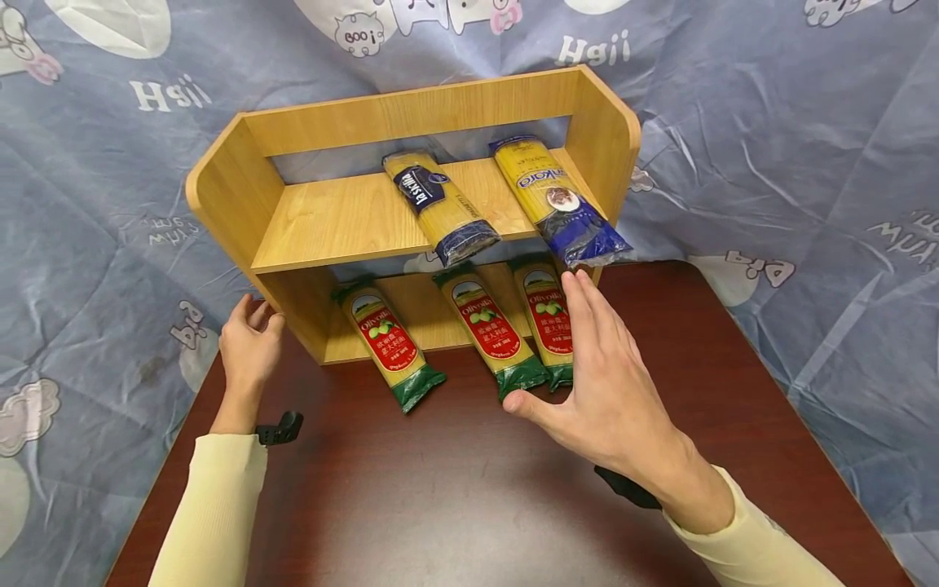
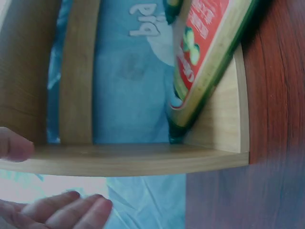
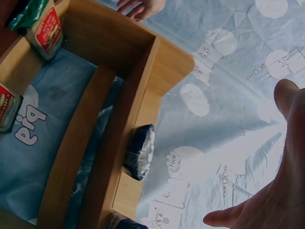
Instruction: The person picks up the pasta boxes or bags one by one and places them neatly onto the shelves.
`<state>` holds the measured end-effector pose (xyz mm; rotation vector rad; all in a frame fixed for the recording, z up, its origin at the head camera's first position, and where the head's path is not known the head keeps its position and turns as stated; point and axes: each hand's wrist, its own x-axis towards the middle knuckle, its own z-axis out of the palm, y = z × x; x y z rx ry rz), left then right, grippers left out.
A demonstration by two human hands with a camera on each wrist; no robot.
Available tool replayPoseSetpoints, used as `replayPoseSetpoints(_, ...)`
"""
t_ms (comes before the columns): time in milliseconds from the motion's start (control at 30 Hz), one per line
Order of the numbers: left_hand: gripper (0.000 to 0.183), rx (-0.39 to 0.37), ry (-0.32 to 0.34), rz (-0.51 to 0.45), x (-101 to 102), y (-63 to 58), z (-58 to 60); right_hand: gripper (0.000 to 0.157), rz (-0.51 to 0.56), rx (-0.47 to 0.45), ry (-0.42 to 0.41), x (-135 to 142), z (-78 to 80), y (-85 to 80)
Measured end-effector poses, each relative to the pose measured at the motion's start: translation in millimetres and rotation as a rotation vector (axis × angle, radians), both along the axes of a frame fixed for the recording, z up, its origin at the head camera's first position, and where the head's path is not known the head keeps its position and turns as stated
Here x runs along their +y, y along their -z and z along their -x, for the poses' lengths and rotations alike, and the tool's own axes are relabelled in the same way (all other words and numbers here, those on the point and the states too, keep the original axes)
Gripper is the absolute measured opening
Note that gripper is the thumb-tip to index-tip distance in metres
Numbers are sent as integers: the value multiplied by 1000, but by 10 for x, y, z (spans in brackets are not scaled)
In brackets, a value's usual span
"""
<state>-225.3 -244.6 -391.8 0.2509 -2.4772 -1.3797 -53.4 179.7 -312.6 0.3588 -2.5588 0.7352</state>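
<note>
My left hand (image 1: 251,342) is beside the left side panel of a wooden two-tier shelf (image 1: 333,224), fingers loosely bent and holding nothing. In the left wrist view its thumb (image 2: 15,144) overlaps the panel's edge, with the fingers outside. My right hand (image 1: 612,391) is raised before the shelf's right part, thumb spread from straight fingers, nothing held. It partly covers the rightmost red-labelled spaghetti pack (image 1: 546,314). Two similar packs, the middle one (image 1: 487,326) and the left one (image 1: 385,338), lean out of the lower tier.
On the upper tier lie a La Skilla spaghetti pack (image 1: 443,208) and a blue-and-yellow pasta pack (image 1: 550,196), both overhanging its front edge. The shelf stands on a dark red-brown table (image 1: 440,489). A patterned blue cloth (image 1: 734,122) hangs behind and at the sides.
</note>
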Motion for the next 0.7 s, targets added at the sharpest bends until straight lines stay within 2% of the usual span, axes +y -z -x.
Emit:
replayPoseSetpoints(133,78,-54,21,30,23,-63,-127,127,-8,-39,14,14,-10,54)
replayPoseSetpoints(333,81,-37,62,6,90,-130,-303,127,-8,-70,22,40,-5,117)
replayPoseSetpoints(500,81,25,91,4,183,-205,-466,127,-8,-86,30,62,-13,171)
replayPoseSetpoints(700,82,169,83,180,277,-257,-660,128,-20,-83,39,67,3,242)
